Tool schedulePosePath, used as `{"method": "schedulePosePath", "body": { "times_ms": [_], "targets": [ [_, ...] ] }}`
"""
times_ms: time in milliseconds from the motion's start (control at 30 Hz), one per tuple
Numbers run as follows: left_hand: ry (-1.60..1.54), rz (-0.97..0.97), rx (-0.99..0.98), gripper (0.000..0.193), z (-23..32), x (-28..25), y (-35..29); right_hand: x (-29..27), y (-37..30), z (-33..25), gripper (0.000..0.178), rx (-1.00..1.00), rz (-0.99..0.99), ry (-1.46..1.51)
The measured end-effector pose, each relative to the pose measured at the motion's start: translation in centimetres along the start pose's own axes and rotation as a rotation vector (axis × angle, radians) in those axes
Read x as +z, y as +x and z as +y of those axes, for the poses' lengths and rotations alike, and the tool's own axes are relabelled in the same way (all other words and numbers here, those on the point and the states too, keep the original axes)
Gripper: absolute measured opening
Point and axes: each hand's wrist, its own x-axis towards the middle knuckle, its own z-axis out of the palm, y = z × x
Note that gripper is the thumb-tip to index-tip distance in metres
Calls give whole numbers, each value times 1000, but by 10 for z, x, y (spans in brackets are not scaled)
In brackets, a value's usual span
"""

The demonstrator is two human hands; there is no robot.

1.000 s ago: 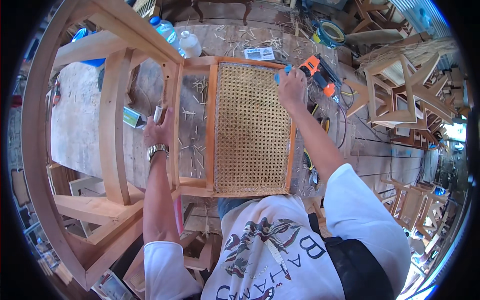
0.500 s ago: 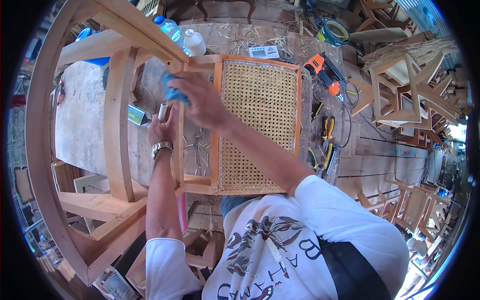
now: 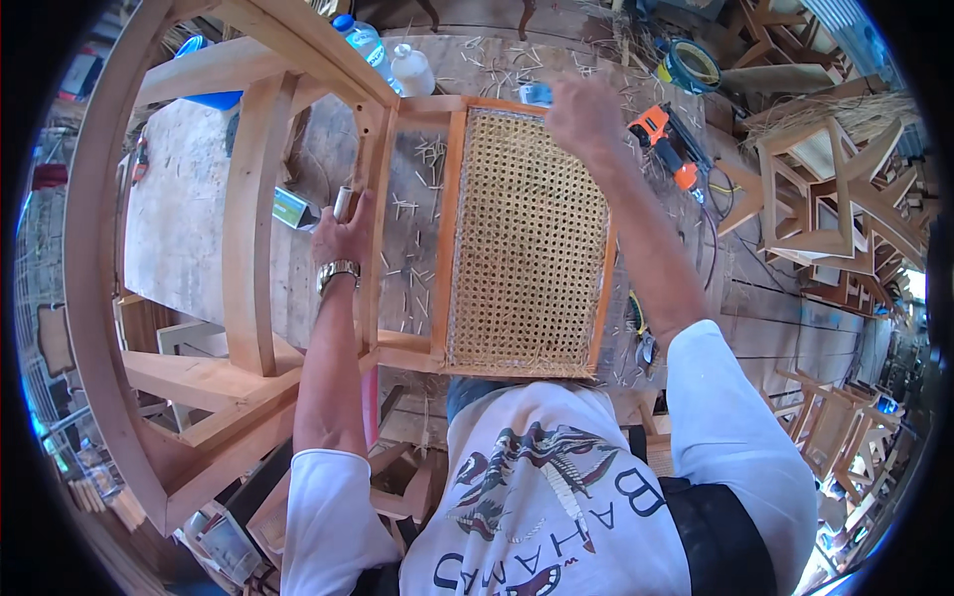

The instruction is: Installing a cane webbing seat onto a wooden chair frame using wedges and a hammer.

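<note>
A wooden chair frame lies on its side, its cane panel (image 3: 527, 238) facing up within an orange-brown wooden border. My right hand (image 3: 588, 119) is closed on a blue cloth (image 3: 536, 94) at the panel's far edge, near the right corner. The hand is slightly blurred. My left hand (image 3: 341, 238), with a metal watch on the wrist, is closed round a short pale tube (image 3: 344, 203) beside the chair's upright rail (image 3: 368, 258). What kind of tube it is, I cannot make out. Bare pale wood (image 3: 253, 228) forms the rest of the chair on the left.
Past the panel stand a blue-capped bottle (image 3: 366, 45) and a white bottle (image 3: 412, 72). An orange and black nail gun (image 3: 666, 144) lies right of the panel, near a round tin (image 3: 689, 68). Wood slivers litter the worktop. More chair frames (image 3: 820, 199) are piled at the right.
My right hand has swept the blue cloth rightward from the upright rail to the panel's far right edge. My left hand stays by the rail with the tube. The whole view has shifted slightly.
</note>
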Motion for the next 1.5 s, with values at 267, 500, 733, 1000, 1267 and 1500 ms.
{"method": "schedulePosePath", "body": {
  "times_ms": [267, 500, 733, 1000, 1267, 1500],
  "targets": [
    [-28, -28, 19, 89, -7, 8, 6, 57, -70, -113, 28, -217, -120, 197],
    [-6, -6, 53, 98, -16, 14, 13, -28, -238, -138, 49, -533, -862, 1001],
    [3, 21, 112, 101, -17, 13, 10, 31, -165, -119, 42, -228, 103, 665],
    [-18, -1, 60, 100, -16, 11, 7, -32, -301, -180, 37, -410, -911, 939],
    [20, -57, 111, 100, -22, 14, 20, -22, -316, -191, 39, -401, -536, 1020],
    [88, -14, 48, 102, -14, 12, 10, -63, -338, -98, 39, 169, -395, 1142]
  ]
}}
